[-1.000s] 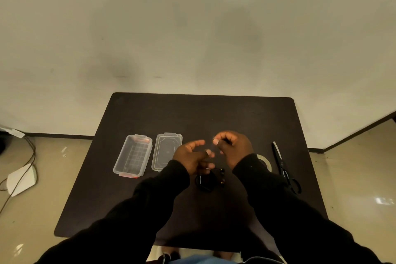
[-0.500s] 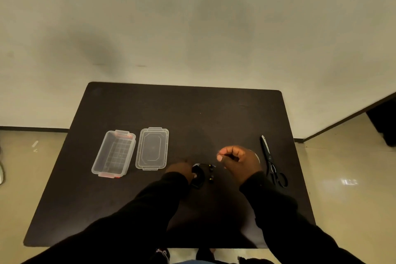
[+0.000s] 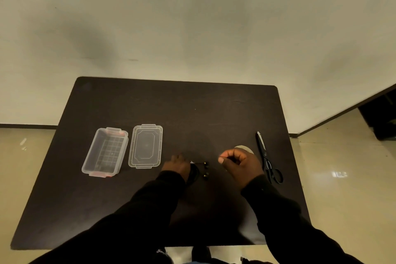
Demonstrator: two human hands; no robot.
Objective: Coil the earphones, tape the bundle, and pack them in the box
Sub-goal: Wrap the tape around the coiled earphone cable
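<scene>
The black coiled earphones (image 3: 194, 174) lie on the dark table (image 3: 192, 109), their earbuds (image 3: 206, 170) sticking out to the right. My left hand (image 3: 176, 166) rests on the coil's left side and holds it down. My right hand (image 3: 240, 165) hovers to the right of the coil with thumb and forefinger pinched; I see nothing clearly between them. The clear plastic box (image 3: 106, 152) stands open at the left, its lid (image 3: 146, 146) flat beside it. A tape roll (image 3: 244, 148) peeks out behind my right hand.
Black scissors (image 3: 267, 161) lie closed to the right of my right hand, near the table's right edge. A pale wall stands behind the table, and tiled floor shows on both sides.
My left hand has dropped from a raised position onto the coil on the table. My right hand has moved right and down, away from the left, still pinched.
</scene>
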